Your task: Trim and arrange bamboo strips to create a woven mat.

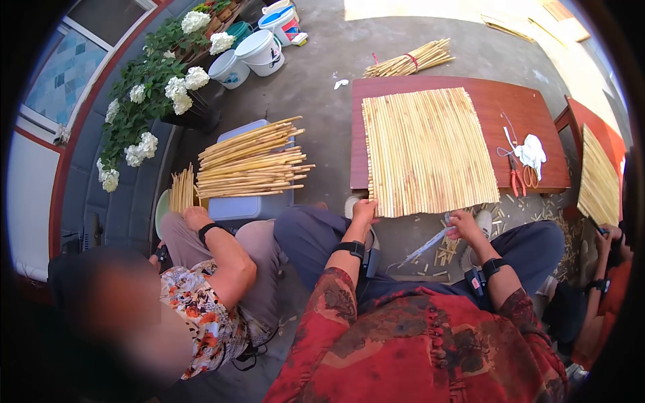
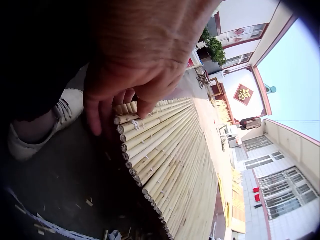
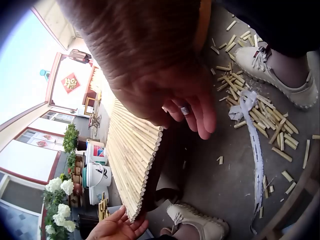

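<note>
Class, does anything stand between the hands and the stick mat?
Nothing visible does: the left hand grips the stick mat at its near left corner; the right hand is beside the near edge.

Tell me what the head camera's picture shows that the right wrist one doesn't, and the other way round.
Only the head view shows the red pliers and scissors on the table, and the neighbour in a flowered top.

Only the right wrist view shows sky and a red diamond-shaped sign on a wall.

Both show the stick mat, white flowers, the pale strip and scattered offcuts.
</note>
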A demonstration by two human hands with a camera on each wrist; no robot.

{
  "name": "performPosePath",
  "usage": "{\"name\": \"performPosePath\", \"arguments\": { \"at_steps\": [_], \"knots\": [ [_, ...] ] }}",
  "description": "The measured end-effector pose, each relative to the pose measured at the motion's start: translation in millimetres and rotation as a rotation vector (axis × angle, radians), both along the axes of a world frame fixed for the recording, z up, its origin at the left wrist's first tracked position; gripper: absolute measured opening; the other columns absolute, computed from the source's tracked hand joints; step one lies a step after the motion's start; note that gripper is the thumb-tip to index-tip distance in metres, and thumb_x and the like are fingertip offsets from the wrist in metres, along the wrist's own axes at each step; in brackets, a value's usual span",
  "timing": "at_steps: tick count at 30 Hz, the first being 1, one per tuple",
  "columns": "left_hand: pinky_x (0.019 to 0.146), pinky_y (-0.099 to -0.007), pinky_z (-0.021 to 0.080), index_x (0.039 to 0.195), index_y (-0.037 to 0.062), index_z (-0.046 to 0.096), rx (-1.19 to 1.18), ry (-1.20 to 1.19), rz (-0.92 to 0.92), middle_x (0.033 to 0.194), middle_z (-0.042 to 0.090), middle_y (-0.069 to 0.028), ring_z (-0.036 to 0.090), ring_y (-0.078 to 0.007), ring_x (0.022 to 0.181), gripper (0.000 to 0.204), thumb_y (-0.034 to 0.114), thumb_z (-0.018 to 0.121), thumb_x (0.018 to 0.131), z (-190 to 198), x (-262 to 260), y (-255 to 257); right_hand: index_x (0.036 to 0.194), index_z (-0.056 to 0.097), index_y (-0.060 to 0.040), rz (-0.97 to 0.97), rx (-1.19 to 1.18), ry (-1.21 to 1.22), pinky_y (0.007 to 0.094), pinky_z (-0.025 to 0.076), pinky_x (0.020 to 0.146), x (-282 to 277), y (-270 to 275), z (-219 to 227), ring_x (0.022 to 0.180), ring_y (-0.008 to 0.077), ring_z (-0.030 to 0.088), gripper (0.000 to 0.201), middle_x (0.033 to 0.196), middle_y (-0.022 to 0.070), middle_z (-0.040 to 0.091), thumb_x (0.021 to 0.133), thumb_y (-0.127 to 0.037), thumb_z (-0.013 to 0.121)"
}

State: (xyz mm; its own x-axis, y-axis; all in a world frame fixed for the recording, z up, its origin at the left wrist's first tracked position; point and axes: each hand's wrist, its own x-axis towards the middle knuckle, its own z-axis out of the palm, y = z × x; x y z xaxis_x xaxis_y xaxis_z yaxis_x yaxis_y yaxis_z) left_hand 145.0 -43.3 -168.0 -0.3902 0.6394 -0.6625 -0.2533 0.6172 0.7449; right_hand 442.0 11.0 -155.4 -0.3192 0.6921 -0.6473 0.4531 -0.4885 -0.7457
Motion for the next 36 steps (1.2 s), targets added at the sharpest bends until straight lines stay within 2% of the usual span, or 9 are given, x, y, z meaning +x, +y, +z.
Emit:
{"name": "performPosePath", "arguments": {
  "at_steps": [2,3,4,14,19,24,26,29,36],
  "knots": [
    [0.054,-0.0348,0.047,0.094,0.0021,0.056,-0.098,0.224,0.077,0.082,0.060,-0.0092,0.058,-0.0188,0.072,0.033,0.033,0.050,0.083,-0.2,-3.7,2.5,0.107,0.048,0.0009,0.041,0.012,-0.029,0.0276,0.048,0.043,1.5,-4.4,4.6,0.056,0.0196,0.060,0.030,0.083,0.0144,0.058,0.082,-0.015,0.051],
    [0.053,-0.0347,0.044,0.092,-0.0007,0.058,-0.114,0.375,0.064,0.080,0.060,-0.0118,0.059,-0.0200,0.073,0.037,0.034,0.049,0.083,-59.8,-24.6,7.4,0.105,0.049,0.0015,0.128,0.063,-0.095,0.0291,0.048,0.044,2.5,-6.2,4.4,0.056,0.0202,0.060,0.029,0.080,0.0146,0.059,0.081,-0.015,0.052],
    [0.073,-0.0435,0.040,0.084,-0.0043,0.059,-0.053,0.525,0.182,0.085,0.060,-0.0224,0.056,-0.0385,0.082,0.042,0.036,0.046,0.083,-28.3,-13.5,3.7,0.103,0.051,0.0020,0.218,0.113,-0.164,0.0305,0.048,0.045,2.6,-7.1,6.0,0.056,0.0208,0.060,0.029,0.078,0.0148,0.059,0.080,-0.015,0.053],
    [0.072,-0.0404,0.041,0.096,-0.0085,0.054,-0.009,0.502,0.224,0.089,0.059,-0.0219,0.056,-0.0338,0.082,0.040,0.029,0.046,0.085,-4.8,-12.3,-1.3,0.100,0.053,0.0003,0.343,0.222,-0.243,0.0325,0.049,0.051,9.1,-14.1,10.0,0.056,0.0212,0.060,0.027,0.068,0.0148,0.060,0.079,-0.017,0.054],
    [0.094,-0.0388,0.030,0.122,-0.0025,0.036,-0.063,0.687,0.024,0.130,0.030,-0.0203,0.035,-0.0338,0.116,0.050,0.031,0.042,0.086,28.0,-6.3,1.1,0.091,0.058,-0.0007,0.449,0.321,-0.284,0.0344,0.047,0.054,11.0,-15.5,12.9,0.057,0.0221,0.059,0.024,0.068,0.0127,0.060,0.078,-0.021,0.055],
    [0.097,-0.0487,0.019,0.128,0.0036,0.030,0.122,1.000,-0.252,0.137,0.021,-0.0135,0.023,-0.0301,0.125,0.050,0.029,0.042,0.086,40.6,7.5,12.7,0.091,0.058,0.0000,0.266,0.214,-0.072,0.0361,0.047,0.061,-9.1,-11.7,54.0,0.064,0.0269,0.059,0.025,0.072,0.0149,0.060,0.078,-0.021,0.052],
    [0.098,-0.0516,0.015,0.129,0.0057,0.028,0.224,1.106,-0.407,0.138,0.019,-0.0116,0.017,-0.0284,0.128,0.051,0.028,0.042,0.086,46.2,23.5,26.8,0.089,0.058,-0.0001,0.223,0.670,-0.155,0.0377,0.046,0.066,-16.2,-3.6,52.7,0.072,0.0289,0.059,0.025,0.075,0.0144,0.060,0.078,-0.021,0.051],
    [0.102,-0.0501,0.007,0.130,0.0074,0.027,0.207,1.155,-0.708,0.140,0.014,-0.0110,0.009,-0.0266,0.130,0.053,0.030,0.044,0.085,64.5,46.3,44.4,0.099,0.055,-0.0016,0.192,0.765,-0.271,0.0376,0.043,0.076,-27.3,18.7,60.9,0.092,0.0286,0.054,0.031,0.094,0.0141,0.058,0.078,-0.024,0.052],
    [0.103,-0.0476,0.002,0.132,0.0042,0.024,0.266,1.243,-0.889,0.140,0.015,-0.0123,0.009,-0.0253,0.131,0.058,0.032,0.045,0.085,56.9,70.4,87.2,0.123,0.036,-0.0064,0.254,0.976,-0.651,0.0445,0.020,0.099,-40.1,65.3,49.0,0.124,0.0296,0.022,0.053,0.128,0.0145,0.035,0.081,-0.036,0.049]
  ]
}}
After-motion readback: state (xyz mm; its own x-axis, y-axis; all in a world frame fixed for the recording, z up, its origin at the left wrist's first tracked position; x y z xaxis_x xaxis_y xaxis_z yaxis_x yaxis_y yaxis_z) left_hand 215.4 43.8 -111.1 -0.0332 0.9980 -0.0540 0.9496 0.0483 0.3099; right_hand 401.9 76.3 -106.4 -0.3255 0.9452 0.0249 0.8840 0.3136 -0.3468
